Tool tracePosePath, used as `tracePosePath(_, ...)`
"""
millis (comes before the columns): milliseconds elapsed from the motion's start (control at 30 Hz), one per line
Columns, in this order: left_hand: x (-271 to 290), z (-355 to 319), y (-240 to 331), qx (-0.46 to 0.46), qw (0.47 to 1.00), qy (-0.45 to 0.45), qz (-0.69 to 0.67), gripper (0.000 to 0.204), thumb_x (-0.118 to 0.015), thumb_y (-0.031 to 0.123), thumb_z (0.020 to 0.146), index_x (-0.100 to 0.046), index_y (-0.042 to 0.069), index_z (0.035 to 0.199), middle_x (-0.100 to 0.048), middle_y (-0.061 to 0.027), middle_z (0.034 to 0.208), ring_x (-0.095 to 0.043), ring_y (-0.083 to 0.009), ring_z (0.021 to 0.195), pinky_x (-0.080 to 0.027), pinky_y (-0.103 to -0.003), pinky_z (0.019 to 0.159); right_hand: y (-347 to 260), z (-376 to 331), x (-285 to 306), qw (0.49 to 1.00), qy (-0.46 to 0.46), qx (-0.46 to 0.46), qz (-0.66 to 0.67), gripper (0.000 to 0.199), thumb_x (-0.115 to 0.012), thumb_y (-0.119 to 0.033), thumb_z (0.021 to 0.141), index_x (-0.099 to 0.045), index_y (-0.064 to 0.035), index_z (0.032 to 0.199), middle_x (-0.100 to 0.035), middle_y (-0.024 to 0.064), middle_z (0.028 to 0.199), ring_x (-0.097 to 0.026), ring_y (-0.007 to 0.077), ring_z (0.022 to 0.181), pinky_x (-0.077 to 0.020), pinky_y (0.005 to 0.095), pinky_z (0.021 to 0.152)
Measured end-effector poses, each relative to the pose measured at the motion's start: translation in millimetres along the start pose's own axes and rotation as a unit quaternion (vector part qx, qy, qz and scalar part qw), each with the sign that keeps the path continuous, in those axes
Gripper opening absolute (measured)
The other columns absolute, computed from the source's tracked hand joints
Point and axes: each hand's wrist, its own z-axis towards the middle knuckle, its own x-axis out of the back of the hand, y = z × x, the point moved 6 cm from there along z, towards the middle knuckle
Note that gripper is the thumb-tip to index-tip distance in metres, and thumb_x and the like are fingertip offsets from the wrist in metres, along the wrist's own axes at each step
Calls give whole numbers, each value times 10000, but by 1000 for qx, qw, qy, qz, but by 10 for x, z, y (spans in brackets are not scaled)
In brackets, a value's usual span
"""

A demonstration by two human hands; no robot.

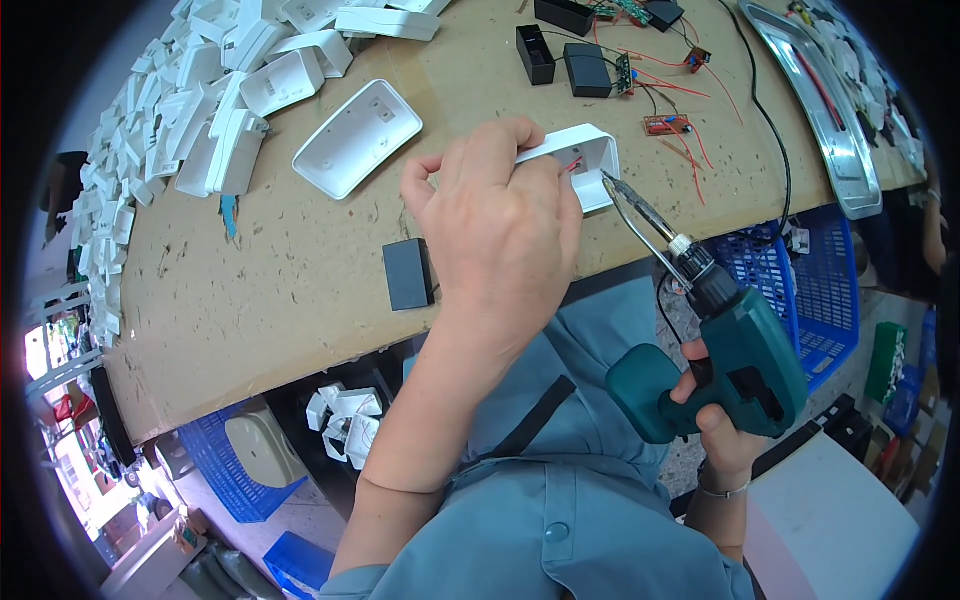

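My left hand (500, 215) is closed on a white plastic casing (598, 150), tilted up with its open side facing me. A bit of red wire shows inside it, and my fingers hide much of the rest. My right hand (725, 440) grips a dark green soldering gun (757, 345) by its handle, one finger at the trigger. The gun's metal tip and thin feed tube reach the casing's lower right edge; whether they touch anything inside, I cannot tell. A dark grey box (408, 274) lies on the table beside my left wrist.
Another white casing (357, 140) lies open side up, near a big heap of white casings (215, 100) at left. Black boxes (587, 70) and red-wired circuit boards (667, 125) sit at the back. A metal tray (858, 185) and black cable (785, 150) lie at right; blue baskets (825, 290) stand below.
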Motion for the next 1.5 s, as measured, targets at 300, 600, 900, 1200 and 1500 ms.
tracePosePath(300,2,50,-193,65,984,-88,-139,54,-640,69,666,-665,43,707,-586,-77,920,-540,-197,866,-322,-330,858,14,-3,15,1000,-6,9,10,721,-760,-322,700,-430,97,1185,-570,221,1024,-605,188,694,-510,275,594)
tracePosePath(600,-48,-60,-71,-34,996,49,-61,64,-648,73,642,-618,52,694,-572,-41,897,-544,-205,811,-316,-388,767,8,3,5,1000,9,4,1,730,-765,-341,692,-438,96,1176,-574,212,1014,-606,181,690,-515,269,589)
tracePosePath(900,-57,-45,-40,-31,998,60,-7,72,-644,70,637,-593,54,684,-564,-10,897,-540,-169,813,-290,-419,789,6,72,-29,1000,-12,-6,-16,693,-761,-320,699,-453,90,1165,-576,198,1012,-604,184,712,-509,281,614)
tracePosePath(1200,-67,-41,-30,-33,997,69,16,74,-638,51,630,-578,52,673,-554,0,889,-537,-159,813,-290,-416,790,3,159,-67,999,-21,-10,-41,651,-740,-330,718,-472,83,1144,-577,169,989,-578,161,705,-479,273,609)
tracePosePath(1500,-64,-35,-24,-26,998,62,15,82,-642,61,632,-590,57,695,-546,10,892,-535,-156,837,-280,-420,808,-2,222,-77,998,-33,-14,-60,627,-738,-318,719,-482,65,1144,-578,142,956,-565,146,686,-470,261,598)
